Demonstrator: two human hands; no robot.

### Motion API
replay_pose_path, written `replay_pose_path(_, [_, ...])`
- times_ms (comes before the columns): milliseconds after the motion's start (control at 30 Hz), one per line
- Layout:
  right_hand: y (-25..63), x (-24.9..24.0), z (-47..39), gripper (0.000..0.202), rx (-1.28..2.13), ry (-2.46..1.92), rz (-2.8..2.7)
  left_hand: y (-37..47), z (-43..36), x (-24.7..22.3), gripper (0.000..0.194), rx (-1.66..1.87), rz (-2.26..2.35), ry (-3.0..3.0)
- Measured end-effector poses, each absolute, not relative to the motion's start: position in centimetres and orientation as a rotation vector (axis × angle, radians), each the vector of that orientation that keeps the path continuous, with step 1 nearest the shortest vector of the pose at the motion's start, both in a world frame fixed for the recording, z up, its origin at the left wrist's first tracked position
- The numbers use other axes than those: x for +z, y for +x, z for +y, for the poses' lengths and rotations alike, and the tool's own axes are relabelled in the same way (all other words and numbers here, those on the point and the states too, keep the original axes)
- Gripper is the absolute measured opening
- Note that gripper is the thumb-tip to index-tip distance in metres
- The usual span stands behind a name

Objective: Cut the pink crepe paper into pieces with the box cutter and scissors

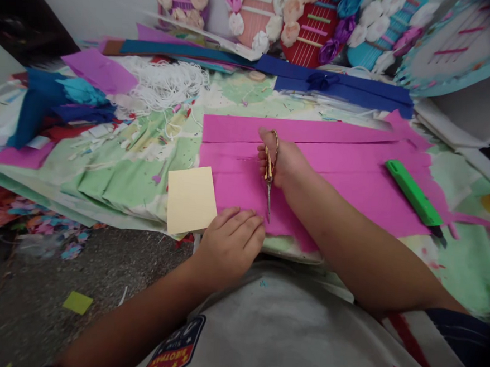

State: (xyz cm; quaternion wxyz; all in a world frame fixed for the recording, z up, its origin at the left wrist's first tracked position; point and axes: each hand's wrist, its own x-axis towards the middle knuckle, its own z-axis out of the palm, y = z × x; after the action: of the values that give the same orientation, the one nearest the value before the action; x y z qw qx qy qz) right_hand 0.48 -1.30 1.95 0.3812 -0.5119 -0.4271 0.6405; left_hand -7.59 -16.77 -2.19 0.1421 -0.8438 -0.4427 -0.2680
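Observation:
My right hand (278, 155) holds a small pair of gold-handled scissors (269, 179), their blades pointing down toward me over a large pink sheet (345, 196). The blades look closed together. Near the table's front edge, my left hand (235, 239) lies flat with fingers stretched over the sheet's lower left part. Beside that hand, a cream square of paper (191, 199) overlaps the sheet's left edge. A long pink strip (299, 132) lies along the sheet's far side. The sheet's right end is ragged.
A green box cutter (414, 192) rests on the sheet's right side. Farther back are a tangle of white string (168, 86), a dark blue folded piece (344, 87) and several flower-trimmed ovals, one of them red (308, 34). Coloured scraps (53, 220) litter the floor at left.

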Motion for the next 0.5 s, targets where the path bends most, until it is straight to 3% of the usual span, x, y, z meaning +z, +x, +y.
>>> replay_pose_path(500, [0.57, 2.56, -1.71, 0.034, 1.727, -1.383, -1.085, -7.45, -16.94, -2.34, 0.014, -0.725, -1.250, -2.343])
